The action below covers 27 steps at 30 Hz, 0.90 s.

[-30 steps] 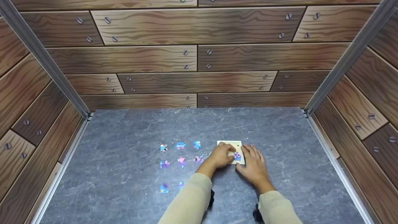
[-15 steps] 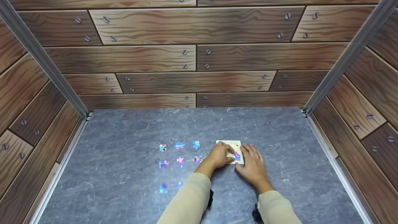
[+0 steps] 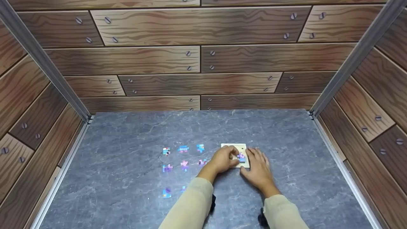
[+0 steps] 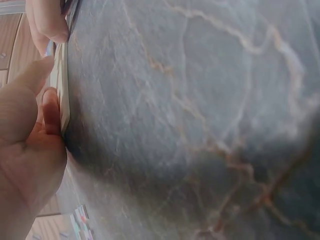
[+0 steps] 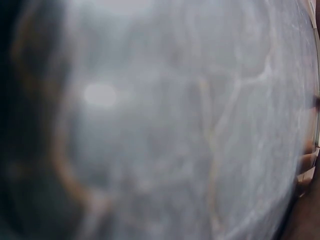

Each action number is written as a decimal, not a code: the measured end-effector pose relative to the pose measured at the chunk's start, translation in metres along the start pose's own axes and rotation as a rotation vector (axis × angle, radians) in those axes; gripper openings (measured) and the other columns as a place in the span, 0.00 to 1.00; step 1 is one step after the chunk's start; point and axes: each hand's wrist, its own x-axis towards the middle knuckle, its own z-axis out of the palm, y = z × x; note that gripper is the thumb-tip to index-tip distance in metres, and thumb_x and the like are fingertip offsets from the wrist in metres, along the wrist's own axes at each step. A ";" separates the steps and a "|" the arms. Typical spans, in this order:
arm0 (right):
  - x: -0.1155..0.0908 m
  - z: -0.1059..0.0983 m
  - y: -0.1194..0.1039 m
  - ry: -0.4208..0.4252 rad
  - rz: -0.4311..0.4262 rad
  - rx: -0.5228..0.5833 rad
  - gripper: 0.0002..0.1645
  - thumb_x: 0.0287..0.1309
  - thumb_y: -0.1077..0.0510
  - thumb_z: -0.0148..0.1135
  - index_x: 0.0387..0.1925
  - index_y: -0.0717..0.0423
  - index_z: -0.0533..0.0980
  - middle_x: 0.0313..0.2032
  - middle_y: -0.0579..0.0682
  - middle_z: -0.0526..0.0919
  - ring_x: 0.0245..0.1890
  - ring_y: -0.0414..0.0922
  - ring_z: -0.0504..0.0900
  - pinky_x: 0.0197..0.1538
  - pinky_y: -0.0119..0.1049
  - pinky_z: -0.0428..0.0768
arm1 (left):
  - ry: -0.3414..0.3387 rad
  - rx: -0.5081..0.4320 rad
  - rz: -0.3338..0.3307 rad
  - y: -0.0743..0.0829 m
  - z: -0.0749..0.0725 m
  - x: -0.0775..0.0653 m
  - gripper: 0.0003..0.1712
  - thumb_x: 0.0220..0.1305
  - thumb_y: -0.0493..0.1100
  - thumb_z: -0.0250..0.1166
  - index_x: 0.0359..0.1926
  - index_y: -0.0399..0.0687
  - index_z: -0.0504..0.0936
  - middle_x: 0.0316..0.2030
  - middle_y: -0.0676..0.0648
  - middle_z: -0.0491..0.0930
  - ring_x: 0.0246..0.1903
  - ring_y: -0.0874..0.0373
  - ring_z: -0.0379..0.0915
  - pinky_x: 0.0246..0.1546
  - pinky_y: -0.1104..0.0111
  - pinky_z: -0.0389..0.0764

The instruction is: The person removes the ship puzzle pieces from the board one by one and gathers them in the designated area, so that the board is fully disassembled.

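Observation:
A small cream-coloured puzzle tray (image 3: 233, 145) lies on the table right of centre. Over its lower right part is a purple, pink and blue jigsaw piece (image 3: 241, 157), slightly tilted. My left hand (image 3: 222, 159) reaches over the tray's left side and pinches the piece at its left edge, thumb below and curled fingers above. Along the tray's right edge my right hand (image 3: 260, 168) rests with fairly straight fingers, its thumb at the lower right corner. In the left wrist view, the left hand (image 4: 30, 135) is beside the tray's edge (image 4: 63, 95); the piece's contact is mostly hidden.
Several loose jigsaw pieces lie in rows to the left, such as a pink one (image 3: 184, 163), a blue one (image 3: 183, 148) and a purple-blue one (image 3: 167, 192). My left sleeve (image 3: 190, 203) partly covers one. Wood-patterned walls (image 3: 203, 60) surround the grey marbled table (image 3: 127, 178).
The jigsaw piece has shifted slightly up and tilted on the tray as my left fingers and thumb moved against it. My right hand stays at the tray's edge.

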 end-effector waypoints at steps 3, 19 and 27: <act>0.000 0.000 0.000 0.013 -0.010 -0.001 0.48 0.61 0.48 0.66 0.79 0.61 0.67 0.80 0.61 0.68 0.84 0.64 0.59 0.85 0.66 0.50 | 0.006 -0.049 0.014 -0.002 0.000 -0.001 0.14 0.68 0.41 0.75 0.51 0.46 0.84 0.45 0.46 0.88 0.42 0.60 0.82 0.47 0.74 0.79; 0.002 0.002 -0.001 0.034 -0.035 -0.016 0.48 0.59 0.47 0.68 0.78 0.62 0.68 0.78 0.62 0.70 0.83 0.66 0.61 0.84 0.67 0.52 | -0.062 -0.037 0.140 0.012 -0.037 -0.034 0.13 0.69 0.41 0.74 0.51 0.45 0.84 0.44 0.48 0.92 0.39 0.69 0.82 0.46 0.80 0.81; 0.001 0.001 0.001 0.007 -0.013 -0.012 0.47 0.63 0.47 0.67 0.80 0.61 0.66 0.80 0.62 0.68 0.84 0.65 0.59 0.85 0.67 0.50 | -0.069 0.002 0.075 0.001 -0.077 -0.080 0.13 0.67 0.42 0.76 0.50 0.48 0.86 0.43 0.50 0.91 0.42 0.62 0.85 0.49 0.74 0.84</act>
